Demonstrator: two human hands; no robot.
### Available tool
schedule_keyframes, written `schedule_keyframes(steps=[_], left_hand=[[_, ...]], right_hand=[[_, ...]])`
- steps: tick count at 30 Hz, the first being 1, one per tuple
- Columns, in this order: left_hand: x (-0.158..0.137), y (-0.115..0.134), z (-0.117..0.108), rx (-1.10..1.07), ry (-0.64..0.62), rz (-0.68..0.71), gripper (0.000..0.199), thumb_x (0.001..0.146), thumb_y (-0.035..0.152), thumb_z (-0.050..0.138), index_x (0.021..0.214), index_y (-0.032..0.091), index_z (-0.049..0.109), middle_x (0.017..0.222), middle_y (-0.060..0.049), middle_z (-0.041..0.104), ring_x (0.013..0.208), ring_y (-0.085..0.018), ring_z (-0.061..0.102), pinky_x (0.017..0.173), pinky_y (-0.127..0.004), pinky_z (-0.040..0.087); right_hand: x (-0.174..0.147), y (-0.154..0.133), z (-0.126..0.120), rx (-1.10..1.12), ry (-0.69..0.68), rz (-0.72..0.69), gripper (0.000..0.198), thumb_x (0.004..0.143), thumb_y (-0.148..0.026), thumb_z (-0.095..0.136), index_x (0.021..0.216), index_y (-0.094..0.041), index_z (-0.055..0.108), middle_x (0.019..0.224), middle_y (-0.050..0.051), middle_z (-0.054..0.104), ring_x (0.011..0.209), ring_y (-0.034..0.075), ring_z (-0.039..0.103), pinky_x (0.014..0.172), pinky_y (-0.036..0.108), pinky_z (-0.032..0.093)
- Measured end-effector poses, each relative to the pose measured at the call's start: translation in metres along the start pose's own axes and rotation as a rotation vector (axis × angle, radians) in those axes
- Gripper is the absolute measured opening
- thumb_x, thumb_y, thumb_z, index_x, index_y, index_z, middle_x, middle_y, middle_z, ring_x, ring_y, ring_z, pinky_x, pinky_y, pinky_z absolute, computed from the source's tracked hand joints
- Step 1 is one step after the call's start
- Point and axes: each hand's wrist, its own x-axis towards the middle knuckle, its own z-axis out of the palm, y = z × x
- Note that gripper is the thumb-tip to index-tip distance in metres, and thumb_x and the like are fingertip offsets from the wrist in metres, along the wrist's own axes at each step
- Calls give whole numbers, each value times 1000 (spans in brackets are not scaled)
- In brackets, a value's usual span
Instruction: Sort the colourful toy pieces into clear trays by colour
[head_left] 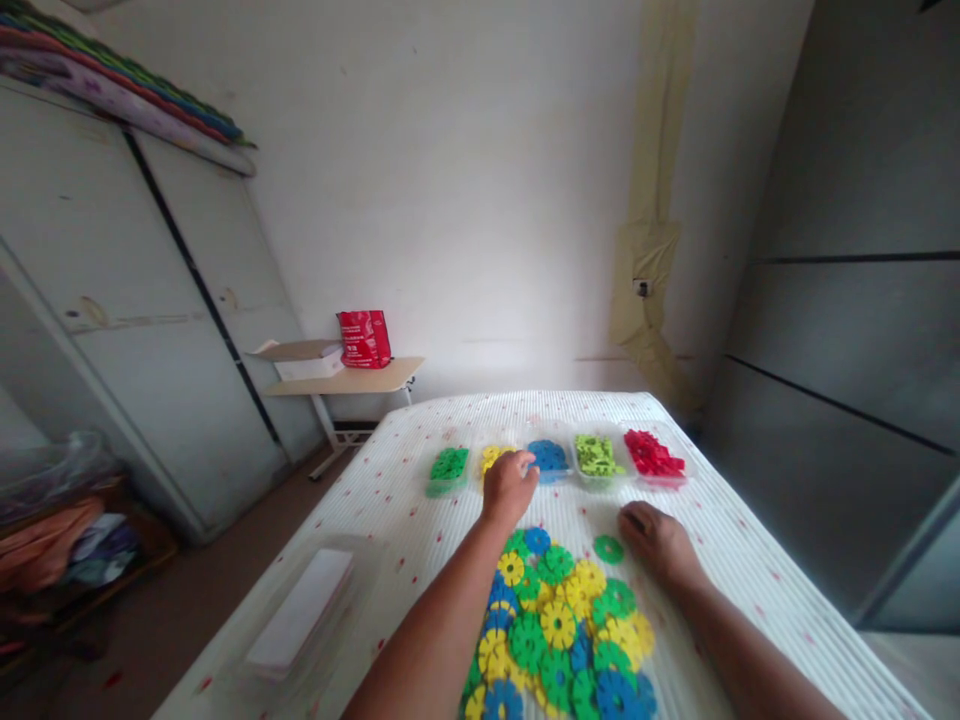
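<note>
My left hand (508, 484) reaches over the row of clear boxes, between the yellow pieces (495, 456) and the blue discs (548, 456). Its thumb and forefinger are apart at the edge of the blue box, with nothing visible between them. On the table, my right hand (652, 537) rests with curled fingers beside a single green notched disc (608, 549); what is under those fingers is hidden. Between my forearms lies a loose pile of notched plastic discs (558, 624) in green, yellow and blue.
Boxes of green pieces (450, 463), lime pieces (595, 455) and red pieces (654, 454) complete the row. A clear container with a white slab (304, 612) lies at left on the table's patterned cloth (405, 480). Beyond, a side table (352, 377) bears a red bag (364, 339).
</note>
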Motion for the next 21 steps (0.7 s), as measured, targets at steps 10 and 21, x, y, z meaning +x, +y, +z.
schedule_keyframes(steps=[10, 21], left_hand=[[-92, -77, -52, 77, 100, 18, 23, 78, 20, 45, 79, 21, 67, 81, -3, 68, 81, -17, 62, 76, -28, 48], [-122, -128, -68, -135, 286, -409, 31, 67, 41, 48, 75, 19, 68, 70, -4, 72, 68, -22, 66, 65, -30, 52]], right_hand=[[3, 0, -10, 94, -146, 1, 30, 79, -33, 41, 89, -17, 64, 81, 6, 66, 70, 18, 61, 64, 26, 45], [-5, -30, -9, -110, -370, -124, 24, 68, -24, 55, 90, -23, 65, 93, 5, 61, 77, 17, 60, 66, 25, 42]])
